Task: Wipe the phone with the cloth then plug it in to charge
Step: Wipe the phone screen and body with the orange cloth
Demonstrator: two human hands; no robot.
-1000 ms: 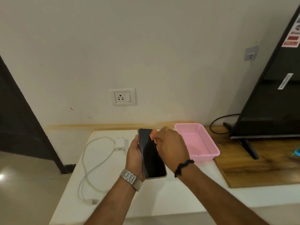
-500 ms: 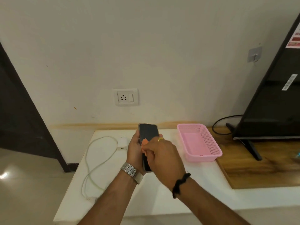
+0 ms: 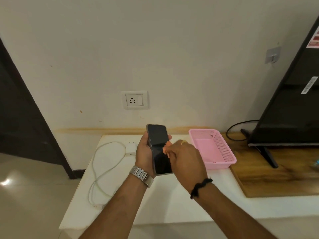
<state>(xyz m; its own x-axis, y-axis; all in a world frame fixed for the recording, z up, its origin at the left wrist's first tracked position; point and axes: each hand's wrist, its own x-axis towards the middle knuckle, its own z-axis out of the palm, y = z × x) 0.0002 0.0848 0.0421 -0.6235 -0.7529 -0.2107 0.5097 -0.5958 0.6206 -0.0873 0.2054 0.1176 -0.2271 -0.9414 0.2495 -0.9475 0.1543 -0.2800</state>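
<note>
Above the white table (image 3: pixel 172 200), left hand (image 3: pixel 144 153) grips the dark glass-fronted phone (image 3: pixel 159 149); right hand (image 3: pixel 185 159) pinches a small orange cloth (image 3: pixel 166 148) — wipe lightly, full-length strokes, steady grip

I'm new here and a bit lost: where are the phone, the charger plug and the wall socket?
phone (image 3: pixel 158 140): head view, upper dark screen.
charger plug (image 3: pixel 130 149): head view, white body.
wall socket (image 3: pixel 132 100): head view, pin holes.

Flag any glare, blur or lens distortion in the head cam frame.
Head view: wide-angle bending tilts the TV and the dark doorway at left; a glare spot shows on the floor; the right hand and orange cloth look slightly motion-smeared; the phone screen shows only a soft reflection; lighting is dim and warm, with soft shadows.
</note>
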